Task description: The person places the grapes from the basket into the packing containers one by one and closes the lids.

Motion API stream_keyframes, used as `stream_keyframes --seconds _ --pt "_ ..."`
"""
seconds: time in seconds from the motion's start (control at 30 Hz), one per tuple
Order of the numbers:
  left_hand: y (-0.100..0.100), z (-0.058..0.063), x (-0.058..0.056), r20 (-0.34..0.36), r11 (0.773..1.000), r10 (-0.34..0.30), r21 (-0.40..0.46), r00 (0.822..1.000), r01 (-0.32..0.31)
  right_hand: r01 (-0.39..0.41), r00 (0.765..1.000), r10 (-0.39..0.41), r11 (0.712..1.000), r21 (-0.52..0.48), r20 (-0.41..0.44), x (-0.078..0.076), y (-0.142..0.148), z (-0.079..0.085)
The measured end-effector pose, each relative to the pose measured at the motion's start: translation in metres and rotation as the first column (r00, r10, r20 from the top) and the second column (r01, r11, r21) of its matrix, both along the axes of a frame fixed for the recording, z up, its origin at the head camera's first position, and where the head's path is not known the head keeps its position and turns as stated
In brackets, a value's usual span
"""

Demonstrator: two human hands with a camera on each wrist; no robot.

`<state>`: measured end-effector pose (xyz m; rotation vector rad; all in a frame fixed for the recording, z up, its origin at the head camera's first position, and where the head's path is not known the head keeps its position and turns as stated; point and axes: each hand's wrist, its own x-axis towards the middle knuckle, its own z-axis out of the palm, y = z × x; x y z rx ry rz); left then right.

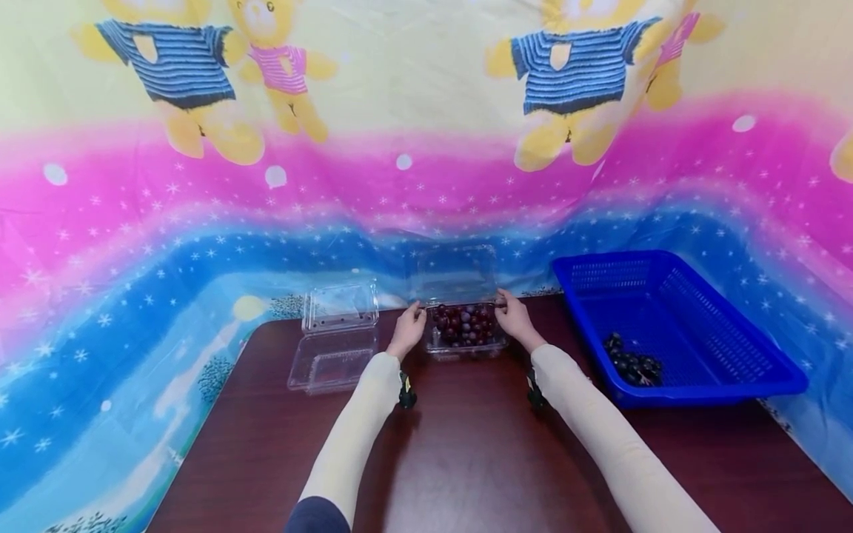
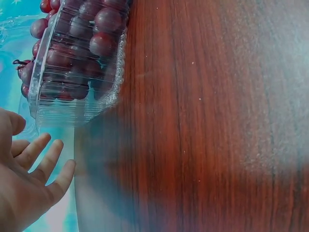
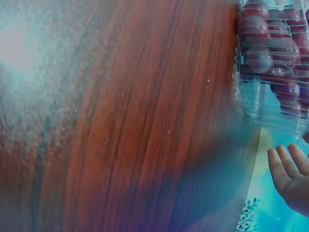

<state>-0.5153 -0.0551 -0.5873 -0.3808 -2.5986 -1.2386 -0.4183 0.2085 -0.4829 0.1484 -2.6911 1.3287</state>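
A clear plastic clamshell box (image 1: 468,349) holds red grapes (image 1: 464,326), its transparent lid (image 1: 456,272) raised at the back. Beside its left end is my left hand (image 1: 407,329); the left wrist view shows the hand (image 2: 34,174) with spread, loosely bent fingers just off the box wall (image 2: 63,118). My right hand (image 1: 517,318) is at the opposite end, near the hinge side. In the right wrist view its fingers (image 3: 289,162) are fairly straight, below the box's end (image 3: 277,116), with the thumb mostly cut off by the frame edge.
Another clear clamshell box (image 1: 333,363) stands open and unfilled on the left of the dark wooden table (image 1: 466,459). At the right, a blue plastic basket (image 1: 693,326) contains a bunch of dark grapes (image 1: 634,364). A patterned cloth (image 1: 400,192) hangs behind the table.
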Motion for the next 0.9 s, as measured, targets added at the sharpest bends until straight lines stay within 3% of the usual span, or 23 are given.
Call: stream_keyframes --seconds 0.07,0.17,0.23,0.33,0.4,0.43,0.5,0.6,0.63,0.7,0.8,0.87,0.9 --pt "0.000 -0.019 -0.020 -0.030 1.000 0.016 -0.006 0.999 -0.016 -0.005 1.000 0.005 1.000 -0.011 0.012 -0.001 0.002 0.000" --pt "-0.003 -0.036 -0.038 0.008 1.000 -0.010 0.024 1.000 0.010 -0.012 1.000 0.012 1.000 -0.019 0.023 -0.003 0.003 0.000" --pt "-0.007 -0.051 -0.053 -0.015 0.998 -0.034 0.058 0.999 0.035 -0.015 0.999 0.016 1.000 -0.022 0.029 -0.003 0.004 0.000" --pt "-0.007 -0.053 -0.054 -0.003 0.996 -0.041 0.079 0.999 0.041 -0.013 0.999 0.014 1.000 -0.028 0.040 -0.003 0.005 -0.001" --pt "-0.005 -0.045 -0.048 0.005 0.996 -0.038 0.080 0.999 0.038 -0.016 0.999 0.017 0.999 -0.030 0.045 -0.004 0.005 -0.001" --pt "-0.002 -0.035 -0.039 0.037 0.998 -0.024 0.065 0.999 0.021 -0.016 0.999 0.018 0.999 -0.032 0.047 -0.004 0.006 -0.001" --pt "0.000 -0.027 -0.032 0.025 0.998 -0.012 0.055 1.000 0.011 -0.016 0.999 0.017 0.999 -0.035 0.051 -0.004 0.006 -0.001" --pt "0.000 -0.023 -0.032 0.024 0.998 -0.017 0.052 1.000 0.016 -0.011 0.999 0.013 0.999 -0.036 0.043 -0.005 0.007 0.000" --pt "-0.002 -0.027 -0.037 0.024 0.998 -0.026 0.057 0.999 0.025 -0.009 0.999 0.011 0.999 -0.039 0.041 -0.005 0.007 0.001" --pt "-0.008 -0.049 -0.058 0.000 0.996 -0.051 0.078 0.999 0.051 -0.007 1.000 0.008 0.999 -0.039 0.028 -0.005 0.007 0.002" --pt "-0.016 -0.103 -0.113 0.002 0.993 -0.068 0.095 0.998 0.067 -0.003 1.000 0.003 1.000 -0.030 0.010 -0.005 0.007 0.004" --pt "-0.017 -0.111 -0.121 -0.004 0.994 -0.063 0.094 0.998 0.063 0.002 1.000 -0.002 1.000 -0.017 0.000 -0.004 0.007 0.005" --pt "-0.017 -0.106 -0.116 -0.017 0.995 -0.057 0.085 0.998 0.058 0.005 1.000 -0.005 1.000 -0.014 -0.002 -0.004 0.007 0.005"
